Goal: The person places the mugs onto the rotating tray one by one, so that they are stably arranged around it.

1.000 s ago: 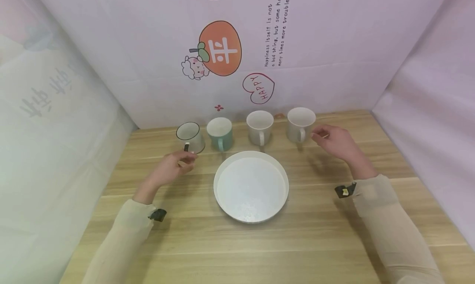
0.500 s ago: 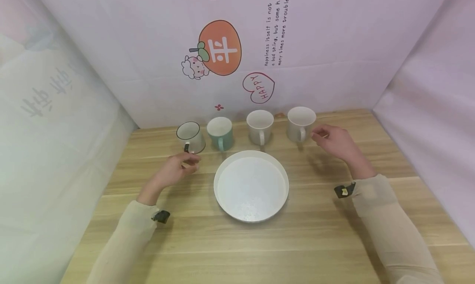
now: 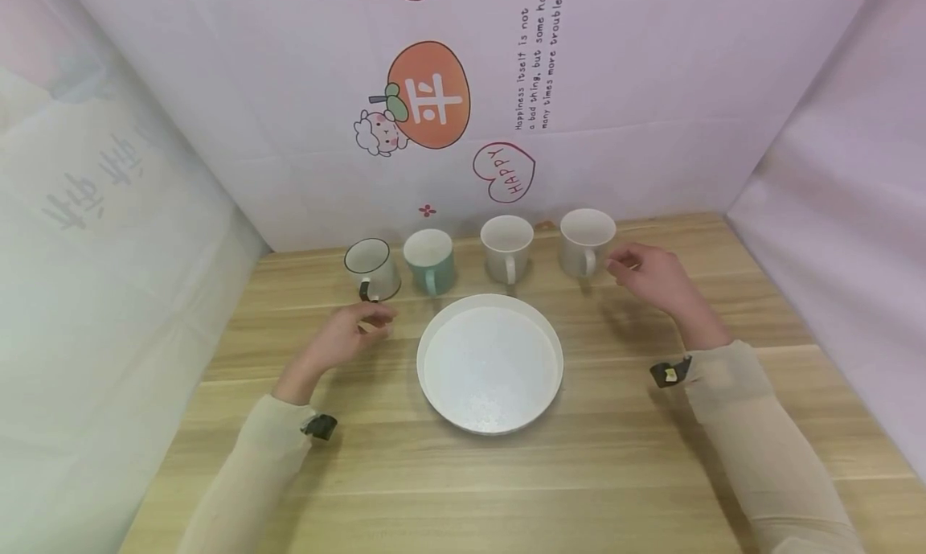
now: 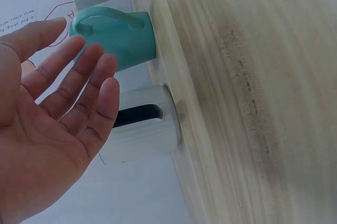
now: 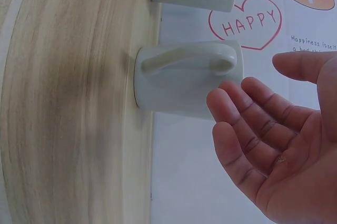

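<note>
My left hand (image 3: 343, 335) hovers over the table just in front of a white mug with a dark rim and black handle (image 3: 376, 277). Its fingers are loosely bent with nothing between them; in the left wrist view they overlap that mug and point toward a teal mug (image 4: 118, 37). My right hand (image 3: 651, 274) is beside the handle of the rightmost white mug (image 3: 579, 256), fingers relaxed and holding nothing. The right wrist view shows that mug's handle (image 5: 184, 58) just past the fingertips. Another white mug (image 3: 504, 260) stands between it and the teal one.
A round white tray (image 3: 489, 421) lies on the wooden table (image 3: 506, 490) in front of the mugs. Behind the row rises a printed white cloth backdrop (image 3: 615, 96). White cloth walls (image 3: 94, 313) border the table on the left and right.
My left hand has drifted slightly right and toward me, away from the black mug handle. The right hand stays almost still, and the mugs and tray have not moved.
</note>
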Available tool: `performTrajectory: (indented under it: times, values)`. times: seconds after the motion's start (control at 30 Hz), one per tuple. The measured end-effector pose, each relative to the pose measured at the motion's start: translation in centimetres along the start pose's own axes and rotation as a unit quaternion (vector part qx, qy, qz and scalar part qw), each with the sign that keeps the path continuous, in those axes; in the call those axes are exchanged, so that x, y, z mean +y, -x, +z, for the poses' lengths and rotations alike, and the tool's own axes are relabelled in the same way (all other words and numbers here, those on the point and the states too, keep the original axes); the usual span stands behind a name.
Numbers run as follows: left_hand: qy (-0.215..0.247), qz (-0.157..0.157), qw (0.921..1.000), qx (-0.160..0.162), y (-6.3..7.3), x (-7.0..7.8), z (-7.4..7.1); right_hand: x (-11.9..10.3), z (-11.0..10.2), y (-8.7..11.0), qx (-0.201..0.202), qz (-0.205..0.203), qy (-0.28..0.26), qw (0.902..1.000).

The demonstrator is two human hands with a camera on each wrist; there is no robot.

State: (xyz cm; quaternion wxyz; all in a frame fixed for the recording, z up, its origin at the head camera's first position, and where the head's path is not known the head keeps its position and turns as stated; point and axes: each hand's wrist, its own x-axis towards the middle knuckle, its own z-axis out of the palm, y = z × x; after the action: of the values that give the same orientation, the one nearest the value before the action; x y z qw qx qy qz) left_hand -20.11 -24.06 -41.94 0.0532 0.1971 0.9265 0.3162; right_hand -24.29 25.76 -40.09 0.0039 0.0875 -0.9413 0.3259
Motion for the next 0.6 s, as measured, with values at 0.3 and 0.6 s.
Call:
performTrajectory:
  times: [0.3,0.6]
  values:
    - [-0.002,0.015,0.9999,-0.005,0.1,0.0,0.6,0.4,0.2,0.0,-0.007,0.015,-0.017,0.9997]
    - [0.007,0.022,0.9997,-0.003,0.1,0.0,1.4,0.3,0.4,-0.2,-0.006,0.031,-0.028,0.9991]
